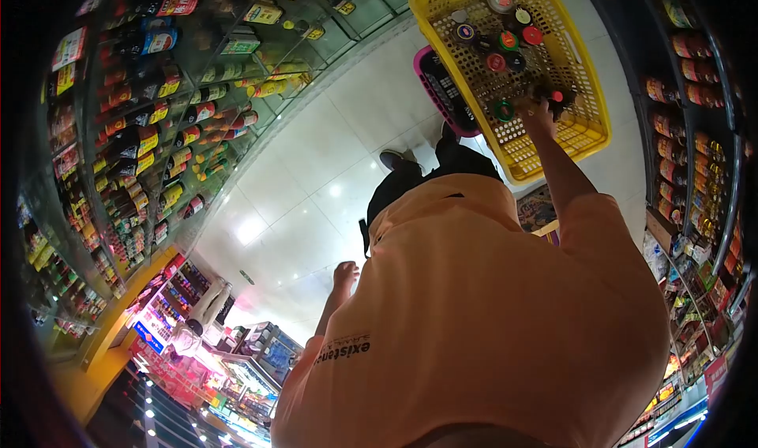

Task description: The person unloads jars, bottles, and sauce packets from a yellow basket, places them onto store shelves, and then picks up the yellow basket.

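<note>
At one o'clock, the right hand point(537, 113) curls round a red-capped bottle point(557, 97) inside the yellow basket point(527, 157), best kept upright; left hand point(345, 273) half-curled, seemingly empty.

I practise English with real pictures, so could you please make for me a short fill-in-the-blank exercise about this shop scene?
1. The colour of the large basket is ____.
2. The hand reaching into the large basket is the person's ____ one.
3. The person's left hand is not inside the large basket but ____ it.
4. The walls of the large basket are full of small ____.

Missing words: yellow; right; outside; holes.
</note>
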The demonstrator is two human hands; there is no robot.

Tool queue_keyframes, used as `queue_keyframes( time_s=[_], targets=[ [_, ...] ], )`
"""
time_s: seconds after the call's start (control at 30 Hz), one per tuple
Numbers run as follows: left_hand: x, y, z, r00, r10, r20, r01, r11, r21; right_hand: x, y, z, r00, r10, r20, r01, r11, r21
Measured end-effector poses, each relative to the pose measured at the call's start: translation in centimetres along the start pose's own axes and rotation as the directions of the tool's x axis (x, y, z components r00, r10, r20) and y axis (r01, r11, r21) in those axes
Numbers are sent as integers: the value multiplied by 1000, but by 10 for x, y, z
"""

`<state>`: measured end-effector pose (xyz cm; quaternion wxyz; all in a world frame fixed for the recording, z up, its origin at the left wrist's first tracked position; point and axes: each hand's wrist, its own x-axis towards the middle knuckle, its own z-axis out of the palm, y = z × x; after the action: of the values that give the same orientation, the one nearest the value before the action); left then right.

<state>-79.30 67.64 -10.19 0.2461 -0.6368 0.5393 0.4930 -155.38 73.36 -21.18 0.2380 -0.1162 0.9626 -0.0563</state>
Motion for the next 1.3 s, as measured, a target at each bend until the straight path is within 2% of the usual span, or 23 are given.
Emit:
queue_keyframes(
  time_s=[0.07, 0.13, 0.2, 0.27, 0.3, 0.33, 0.4, 0.43, 0.47, 0.57, 0.63, 0.67, 0.73, 0.77, 0.83, 0.93, 1.0, 1.07, 1.1, 1.17, 1.2, 1.27, 1.3],
  targets=[
    [-12, -3, 9, 998, -60, -10, 59, 994, -93, 33, 31, 47, 997, -51, 49, 50, 998, 24],
    [-23, 8, 18, 992, -124, -14, 119, 974, -194, 44, 33, 59, 987, -27, 159, -9, 975, 220],
    [-36, 46, 15, 992, -122, -25, 115, 977, -179, 49, 31, 64, 997, -40, 72, 26, 981, 194],
    [-39, 64, 17, 995, -91, -47, 81, 982, -172, 77, 45, 90, 969, 75, 235, -105, 988, 116],
    [-38, 68, 17, 996, -59, -68, 49, 988, -149, 65, 25, 66, 948, 232, 219, -249, 967, 55],
    [-34, 69, 17, 995, -65, -70, 53, 986, -157, 53, 16, 49, 949, 225, 221, -241, 969, 51],
    [-23, 64, 17, 999, -11, -48, 1, 981, -194, 25, -3, 15, 977, 117, 178, -112, 993, -38],
    [1, 27, 26, 999, -30, -21, 20, 934, -356, 3, -10, -7, 988, 8, 155, -16, 999, 50],
    [13, 14, 26, 999, -35, -29, 18, 890, -455, -5, -11, -18, 989, 0, 150, -7, 999, 47],
    [17, 47, 7, 992, -24, -122, -34, 890, -455, -20, -1, -43, 988, -106, 109, 110, 994, -23],
    [26, 55, -3, 986, 26, -164, -94, 901, -424, -31, 10, -59, 911, -406, -72, 410, 910, 57],
    [32, 62, -9, 985, 36, -170, -108, 896, -432, -43, 4, -73, 906, -415, -85, 420, 906, 54],
    [42, 67, -17, 986, 36, -161, -98, 911, -400, -75, -24, -124, 798, -549, -249, 544, 833, -96],
    [48, 66, -19, 985, 54, -167, -125, 884, -450, -90, -41, -147, 790, -559, -253, 553, 827, -101],
    [55, 65, -28, 979, 84, -186, -160, 883, -442, -127, -76, -185, 757, -595, -269, 629, 776, 53],
    [53, 60, -41, 967, 125, -223, -216, 865, -453, -180, -135, -219, 651, -682, -333, 713, 700, -40],
    [56, 44, -49, 959, 122, -257, -237, 839, -489, -231, -182, -234, 651, -701, -292, 730, 683, -13],
    [61, 21, -58, 911, 198, -361, -364, 798, -481, -271, -222, -232, 511, -800, -315, 858, 499, 123],
    [54, 23, -69, 876, 217, -431, -430, 757, -492, -287, -242, -224, 480, -822, -306, 876, 467, 121],
    [34, 25, -95, 844, 207, -494, -483, 695, -533, -319, -281, -206, 418, -878, -233, 785, 221, 579],
    [24, 26, -109, 823, 209, -528, -520, 652, -552, -339, -299, -198, 379, -898, -223, 792, 190, 581],
    [-5, 29, -138, 765, 236, -600, -618, 533, -578, -381, -335, -181, 454, -890, 40, 556, 318, 768],
    [-34, 37, -159, 736, 254, -628, -649, 531, -545, -394, -351, -165, 359, -929, 86, 509, 272, 817]
  ],
)
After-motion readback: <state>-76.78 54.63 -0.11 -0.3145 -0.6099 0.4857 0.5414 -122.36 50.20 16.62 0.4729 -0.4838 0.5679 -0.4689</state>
